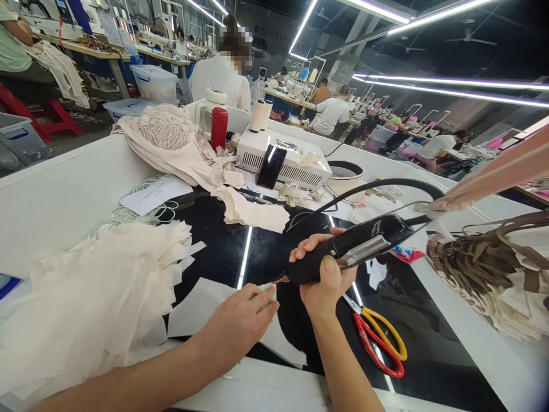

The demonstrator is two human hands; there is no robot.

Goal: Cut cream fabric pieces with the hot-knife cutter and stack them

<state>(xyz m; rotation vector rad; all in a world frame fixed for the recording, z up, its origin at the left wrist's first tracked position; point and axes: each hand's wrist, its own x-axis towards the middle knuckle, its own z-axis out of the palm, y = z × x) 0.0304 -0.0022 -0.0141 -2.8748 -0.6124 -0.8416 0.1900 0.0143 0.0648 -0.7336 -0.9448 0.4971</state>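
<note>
My right hand [328, 283] is wrapped round a black corded handheld tool [313, 263] with a metal lever on its side. The tool's narrow tip points down and left, close to the fingertips of my left hand [240, 320]. Those fingers pinch a small white fabric edge [270, 292]; whether the tip touches it I cannot tell. Below and beside my left hand lie thin white fabric pieces [199, 306] on a glossy black work surface [214, 252]. Scissors with one red and one yellow handle [380, 343] rest right of my right wrist.
A heap of cream fabric pieces [98, 280] fills the left side. Behind stand a white vented box [283, 157], a phone [271, 166], a red bottle [219, 129] and a beige lace bra [167, 134]. Brown straps [480, 257] lie at right. People sit at sewing machines beyond.
</note>
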